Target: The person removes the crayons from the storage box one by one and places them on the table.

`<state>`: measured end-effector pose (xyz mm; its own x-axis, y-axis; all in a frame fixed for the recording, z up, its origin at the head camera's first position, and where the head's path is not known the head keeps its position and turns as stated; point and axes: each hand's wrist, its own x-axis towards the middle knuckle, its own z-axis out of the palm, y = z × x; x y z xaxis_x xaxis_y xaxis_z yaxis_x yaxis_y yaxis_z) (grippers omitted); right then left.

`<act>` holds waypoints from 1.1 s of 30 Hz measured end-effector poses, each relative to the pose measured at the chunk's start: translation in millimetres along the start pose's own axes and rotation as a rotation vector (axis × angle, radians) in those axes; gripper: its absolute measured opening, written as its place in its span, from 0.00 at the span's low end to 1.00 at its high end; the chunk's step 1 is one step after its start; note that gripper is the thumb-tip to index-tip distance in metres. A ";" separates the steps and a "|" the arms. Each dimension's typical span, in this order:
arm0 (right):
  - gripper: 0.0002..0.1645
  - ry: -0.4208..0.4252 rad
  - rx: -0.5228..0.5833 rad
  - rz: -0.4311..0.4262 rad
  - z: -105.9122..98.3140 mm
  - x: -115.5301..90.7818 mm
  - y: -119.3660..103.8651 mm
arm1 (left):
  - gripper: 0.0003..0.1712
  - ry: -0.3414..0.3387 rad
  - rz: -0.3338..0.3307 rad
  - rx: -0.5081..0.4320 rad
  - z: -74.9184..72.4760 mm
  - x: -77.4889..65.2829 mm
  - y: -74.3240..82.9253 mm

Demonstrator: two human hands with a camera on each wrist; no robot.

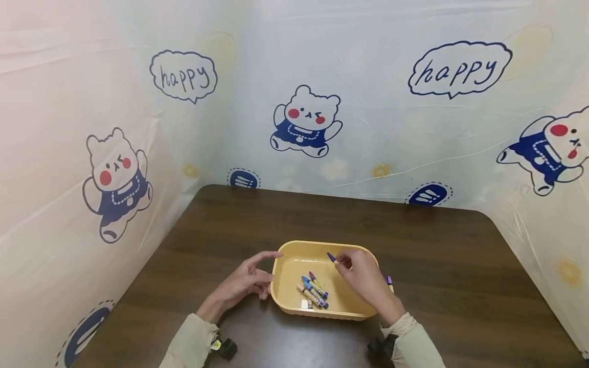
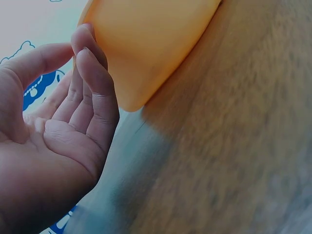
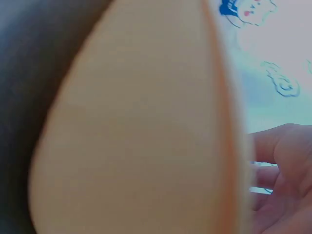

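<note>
A yellow plastic bin (image 1: 294, 250) stands on the table, with several crayons (image 1: 313, 294) in a small heap on its floor. Over the bin's right half, my right hand (image 1: 363, 273) pinches a dark purple crayon (image 1: 331, 257) between thumb and fingers, tip pointing up and left. My left hand (image 1: 244, 281) rests against the bin's left rim, its upper finger stretched out to touch it. The left wrist view shows these fingers (image 2: 92, 73) at the bin's edge. In the right wrist view the bin's wall (image 3: 131, 122) hides the pinched crayon and much of the right hand (image 3: 287, 180).
Beside the bin's right wall, a purple-ended crayon (image 1: 389, 280) shows, partly hidden by the right wrist. The dark wooden table (image 1: 230, 220) extends around the bin. Pale cloth (image 1: 368, 128) with printed bears hangs behind and at both sides.
</note>
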<state>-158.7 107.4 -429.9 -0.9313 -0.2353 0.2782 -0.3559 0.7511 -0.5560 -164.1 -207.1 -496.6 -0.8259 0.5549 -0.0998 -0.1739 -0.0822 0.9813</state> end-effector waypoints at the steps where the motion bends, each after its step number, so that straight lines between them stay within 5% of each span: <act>1: 0.03 0.008 0.005 0.010 -5.1 -0.8 -0.2 | 0.32 -0.001 0.000 -0.003 0.1 0.1 -0.4; 7: 0.04 0.053 0.038 0.073 -25.9 -12.9 3.3 | 0.33 -0.009 -0.006 -0.015 1.6 -1.5 -0.3; 16: 0.06 0.213 0.065 0.030 -44.4 -33.2 19.0 | 0.33 0.000 0.003 -0.012 0.7 -5.5 2.8; 21: 0.05 0.273 0.061 0.074 -60.5 -44.8 33.4 | 0.33 -0.008 0.009 -0.018 0.7 -3.5 1.7; 29: 0.07 0.231 0.026 0.265 -74.4 -56.5 73.0 | 0.33 -0.017 0.017 -0.037 2.4 -1.9 1.7; 33: 0.10 0.115 0.094 0.359 -69.4 -58.5 89.0 | 0.33 -0.010 0.009 -0.034 1.8 -0.2 1.3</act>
<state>-130.5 230.7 -441.3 -0.9849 0.1068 0.1361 -0.0197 0.7122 -0.7017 -163.2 -205.9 -495.1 -0.8219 0.5626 -0.0894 -0.1850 -0.1153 0.9759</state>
